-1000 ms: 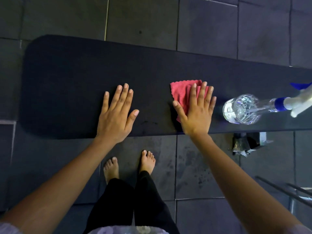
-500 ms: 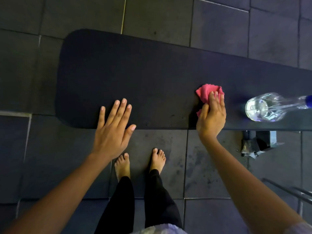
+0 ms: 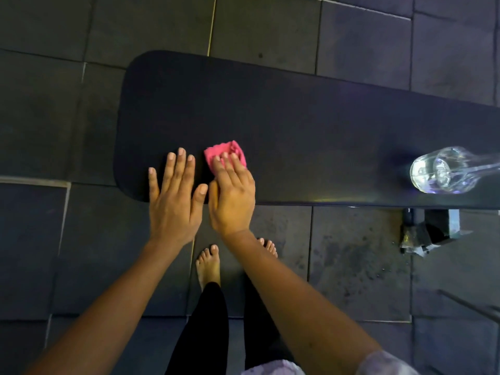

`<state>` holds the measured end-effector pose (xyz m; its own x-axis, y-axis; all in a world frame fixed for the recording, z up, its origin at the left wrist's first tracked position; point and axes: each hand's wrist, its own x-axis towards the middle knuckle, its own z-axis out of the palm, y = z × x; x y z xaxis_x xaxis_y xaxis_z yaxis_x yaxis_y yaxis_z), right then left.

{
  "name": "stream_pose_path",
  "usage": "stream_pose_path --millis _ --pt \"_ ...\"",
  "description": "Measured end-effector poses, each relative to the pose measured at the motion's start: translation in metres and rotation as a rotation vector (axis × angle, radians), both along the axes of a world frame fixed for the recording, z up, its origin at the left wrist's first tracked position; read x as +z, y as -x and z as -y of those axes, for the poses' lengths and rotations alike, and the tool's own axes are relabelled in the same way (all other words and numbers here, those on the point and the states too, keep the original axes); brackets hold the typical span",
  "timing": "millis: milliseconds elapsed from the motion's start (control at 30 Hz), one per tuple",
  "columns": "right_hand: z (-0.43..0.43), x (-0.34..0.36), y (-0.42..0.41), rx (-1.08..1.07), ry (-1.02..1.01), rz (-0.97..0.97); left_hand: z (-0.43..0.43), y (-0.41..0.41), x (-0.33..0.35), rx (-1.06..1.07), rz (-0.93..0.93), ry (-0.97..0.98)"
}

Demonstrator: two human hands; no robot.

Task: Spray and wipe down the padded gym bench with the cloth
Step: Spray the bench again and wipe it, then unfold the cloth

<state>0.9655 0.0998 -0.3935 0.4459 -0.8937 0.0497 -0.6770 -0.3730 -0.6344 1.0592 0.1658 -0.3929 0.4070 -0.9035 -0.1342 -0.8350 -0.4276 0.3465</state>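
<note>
Black padded bench (image 3: pixel 297 125) lies flat. Pink cloth (image 3: pixel 228 150) is bunched near its left front edge. Clear spray bottle (image 3: pixel 443 171) stands at right end, looks upright, top cropped.

You look straight down on a floor (image 3: pixel 351 347) of large dark grey square tiles, laid in staggered rows with thin pale joints between them. One joint (image 3: pixel 212 25) at the top of your view shows yellowish, and a wider pale strip (image 3: pixel 32 181) runs along a tile edge at your left. A tile to your right carries a scuffed, dusty patch (image 3: pixel 349 255) with light specks. A metal bracket (image 3: pixel 430 231) with a shiny upright face sits on the floor at your right, and slim metal rods (image 3: pixel 470 304) cross the lower right corner. The light is dim, with a bluish cast.
</note>
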Motion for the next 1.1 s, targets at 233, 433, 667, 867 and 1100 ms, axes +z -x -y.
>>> stream_pose_path --millis 233,433,667,867,1100 --pt "0.055 0.017 0.050 -0.285 -0.029 0.300 0.001 -0.018 0.002 -0.013 -0.005 0.035" --pt "0.094 0.005 0.072 -0.391 -0.070 -0.076 0.004 -0.021 -0.003 0.013 -0.036 0.064" --pt "0.044 0.003 0.027 -0.083 -0.043 -0.142 -0.009 -0.040 -0.009 0.128 -0.131 0.156" --pt "-0.015 0.007 -0.032 0.144 0.023 -0.125 -0.034 -0.063 -0.018 0.271 -0.253 0.238" --pt "-0.029 0.008 -0.055 0.434 -0.116 -0.030 -0.042 -0.076 -0.014 0.299 -0.367 0.345"
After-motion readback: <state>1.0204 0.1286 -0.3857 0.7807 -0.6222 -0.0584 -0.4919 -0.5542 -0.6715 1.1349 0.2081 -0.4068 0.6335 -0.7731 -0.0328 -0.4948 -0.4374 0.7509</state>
